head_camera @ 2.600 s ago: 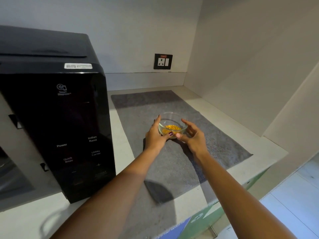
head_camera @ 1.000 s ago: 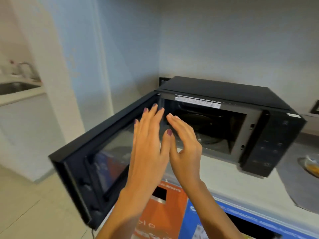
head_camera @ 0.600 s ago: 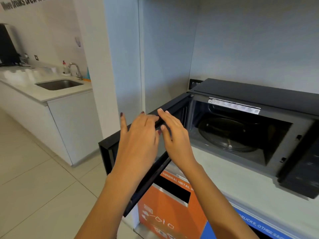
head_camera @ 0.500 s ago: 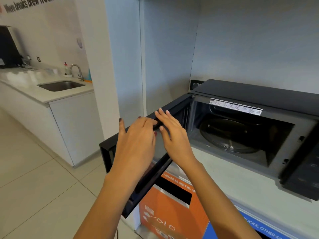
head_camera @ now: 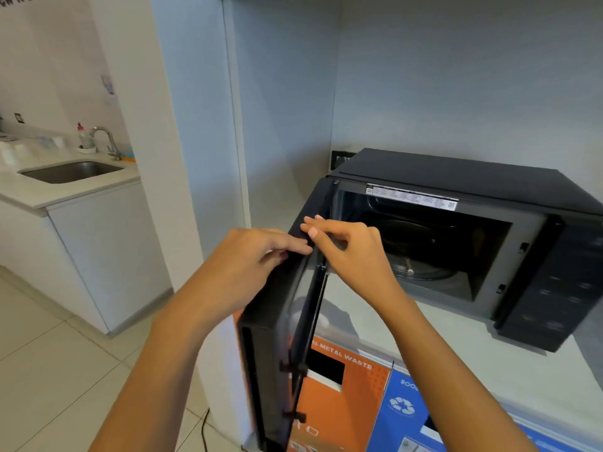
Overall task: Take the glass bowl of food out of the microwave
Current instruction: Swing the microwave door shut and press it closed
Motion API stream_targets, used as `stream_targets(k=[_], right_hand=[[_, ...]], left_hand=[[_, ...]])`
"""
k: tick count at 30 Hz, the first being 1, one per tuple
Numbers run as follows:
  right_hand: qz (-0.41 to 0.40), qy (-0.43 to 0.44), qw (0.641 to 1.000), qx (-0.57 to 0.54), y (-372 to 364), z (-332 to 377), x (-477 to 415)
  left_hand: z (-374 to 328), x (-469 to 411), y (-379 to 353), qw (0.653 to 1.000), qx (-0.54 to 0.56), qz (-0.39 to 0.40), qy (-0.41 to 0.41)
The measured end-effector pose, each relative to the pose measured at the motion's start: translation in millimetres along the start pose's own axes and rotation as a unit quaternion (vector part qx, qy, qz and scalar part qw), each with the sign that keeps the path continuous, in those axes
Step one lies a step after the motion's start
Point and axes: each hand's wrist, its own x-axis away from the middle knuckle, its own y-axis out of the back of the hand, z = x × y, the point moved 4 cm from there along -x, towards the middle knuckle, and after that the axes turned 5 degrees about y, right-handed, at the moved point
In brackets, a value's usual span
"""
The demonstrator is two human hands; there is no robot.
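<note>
Microwave door ajar; both hands' fingertips on its top edge.

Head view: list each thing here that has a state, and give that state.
microwave door: open, swung partway
microwave: cavity empty, only turntable inside
left hand: on door's top edge
right hand: pinching door's top edge
glass bowl: not visible
tap: no water visible

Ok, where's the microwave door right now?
In the head view the microwave door stands swung open at centre-left, left of the cavity, with the left hand and right hand on its top edge.
</note>
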Motion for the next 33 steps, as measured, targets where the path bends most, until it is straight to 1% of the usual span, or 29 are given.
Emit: stream_targets(k=[3, 5, 8, 10, 14, 18, 20, 22, 26, 30, 33], right_hand=[[0.007, -0.026, 1.0, 0.01, 23.1, -4.3, 6.1], [0.023, -0.065, 0.998, 0.003, 40.8, -8.0, 11.8], [0.08, -0.145, 0.985, -0.056, 66.9, -9.6, 23.2], [0.104, -0.174, 0.978, -0.058, 88.2, -6.9, 33.2], [0.122, -0.201, 0.972, 0.017, 124.4, 1.0, 51.1], [0.108, -0.224, 0.961, 0.122, 148.9, 4.5, 65.9], [0.084, -0.24, 0.945, 0.204, 158.5, 0.8, 72.7], [0.038, -0.256, 0.93, 0.261, 169.1, -5.4, 78.5], [-0.025, -0.264, 0.899, 0.348, 183.8, -21.4, 81.9], [-0.03, -0.261, 0.873, 0.411, 196.8, -50.6, 75.9], [-0.033, -0.254, 0.865, 0.432, 207.4, -76.2, 70.5]], left_hand=[[-13.0, -10.1, -18.6, 0.996, 0.05, 0.036, -0.057], [-18.8, -16.9, -32.5, 0.989, 0.116, 0.057, -0.073], [-26.2, -26.5, -53.3, 0.97, 0.217, 0.066, -0.087], [-35.2, -34.2, -68.8, 0.96, 0.247, 0.071, -0.11], [-51.5, -51.2, -95.2, 0.964, 0.223, 0.051, -0.132], [-72.7, -70.1, -118.2, 0.963, 0.208, 0.041, -0.168], [-82.4, -79.9, -128.3, 0.962, 0.205, 0.031, -0.177], [-93.0, -89.6, -138.6, 0.964, 0.192, 0.019, -0.185], [-111.7, -102.3, -157.5, 0.969, 0.117, -0.019, -0.216], [-124.9, -116.4, -174.5, 0.969, 0.021, -0.066, -0.239], [-130.9, -131.7, -181.9, 0.962, -0.024, -0.104, -0.252]])
